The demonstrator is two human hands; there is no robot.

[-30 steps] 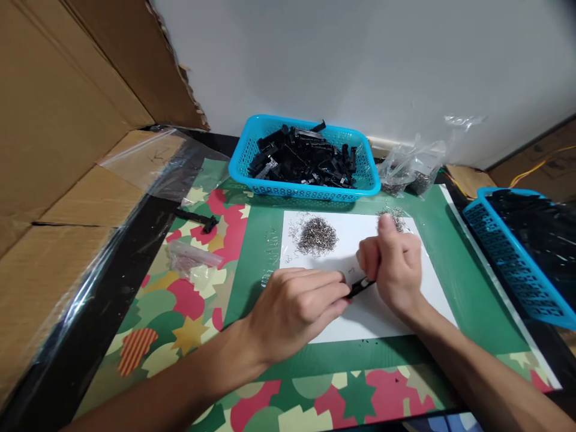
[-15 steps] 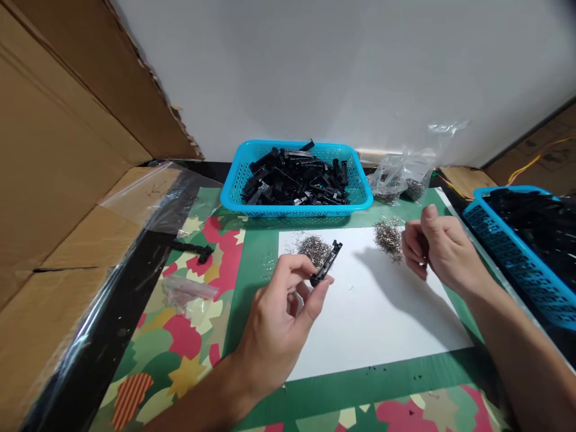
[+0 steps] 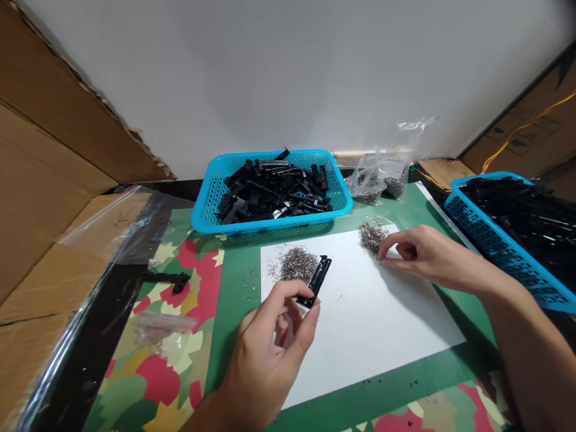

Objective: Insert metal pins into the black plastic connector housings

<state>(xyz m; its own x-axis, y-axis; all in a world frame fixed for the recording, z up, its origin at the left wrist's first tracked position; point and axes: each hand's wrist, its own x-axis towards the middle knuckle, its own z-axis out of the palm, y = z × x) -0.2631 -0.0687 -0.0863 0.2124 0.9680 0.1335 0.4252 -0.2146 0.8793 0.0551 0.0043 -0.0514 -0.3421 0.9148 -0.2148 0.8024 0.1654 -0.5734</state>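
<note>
Between thumb and fingers, my left hand grips a narrow black plastic part, tilted with its far end up and to the right. Just behind that part lies a pile of tiny bent metal wire pieces on a white sheet. My right hand is at the near right edge of a second pile of small metal wire pieces. Its thumb and index finger are pinched close together there; whatever is between the tips is too small to make out.
A blue basket of black plastic parts stands at the back, with clear bags of metal pieces beside it. Another blue basket is at right. On the left lie a black part, a small plastic bag and cardboard.
My right hand has turned over and come down to the right-hand metal pile, fingertips now at its edge. My left hand still holds the black part, now turned slightly. The view has shifted.
</note>
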